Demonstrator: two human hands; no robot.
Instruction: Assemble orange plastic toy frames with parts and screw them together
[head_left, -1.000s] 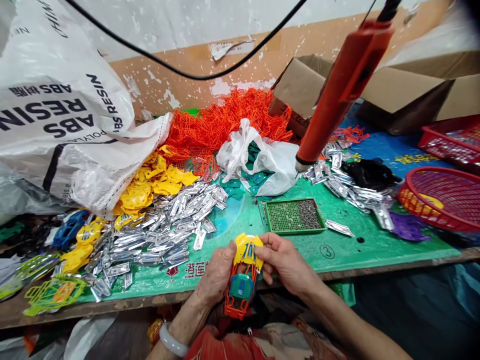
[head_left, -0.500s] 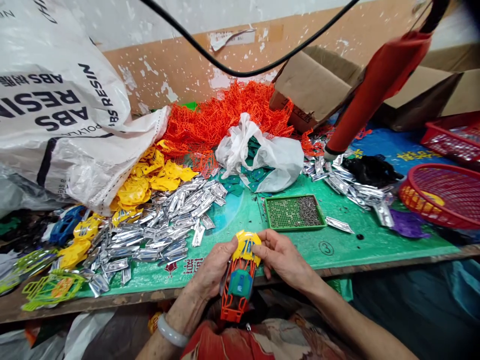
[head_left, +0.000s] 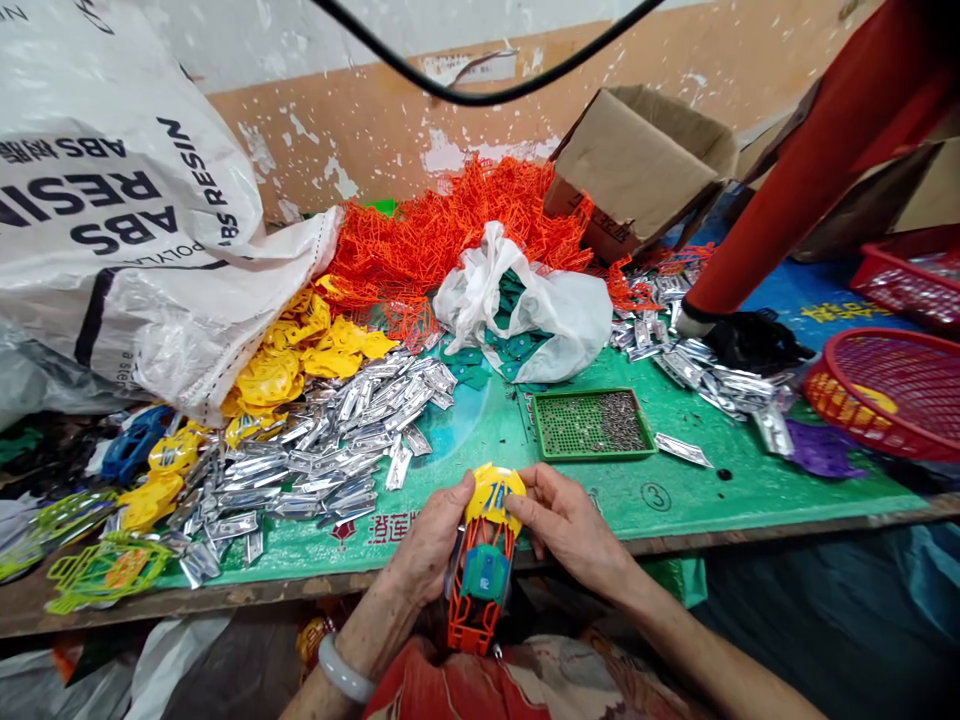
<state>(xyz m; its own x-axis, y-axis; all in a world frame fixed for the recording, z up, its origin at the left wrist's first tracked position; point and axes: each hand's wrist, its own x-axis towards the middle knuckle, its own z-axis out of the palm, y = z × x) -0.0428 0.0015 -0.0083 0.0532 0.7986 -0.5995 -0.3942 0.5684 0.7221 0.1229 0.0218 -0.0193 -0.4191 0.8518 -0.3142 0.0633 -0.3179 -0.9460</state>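
A toy car (head_left: 484,575) with a yellow hood, a teal roof piece and an orange-red frame is held between my two hands, near the table's front edge. My left hand (head_left: 435,535) grips its left side, thumb by the yellow hood. On the other side, my right hand (head_left: 566,520) pinches the right edge of the hood with thumb and fingers. The car's underside is hidden. Beyond the hands lies a green tray (head_left: 594,424) with many small screws in it. Silver plastic parts (head_left: 322,440) are heaped to the left.
Yellow hoods (head_left: 270,375) spill beside a white resin sack (head_left: 150,220). Orange-red frames (head_left: 457,225) are piled at the back, behind a white bag (head_left: 577,315) of teal parts. A red electric screwdriver (head_left: 795,170) hangs at right, near red baskets (head_left: 885,400) and a cardboard box (head_left: 637,160).
Both hands keep hold of the toy car in nearly the same place. The red screwdriver appears larger and further right, and the view has shifted slightly.
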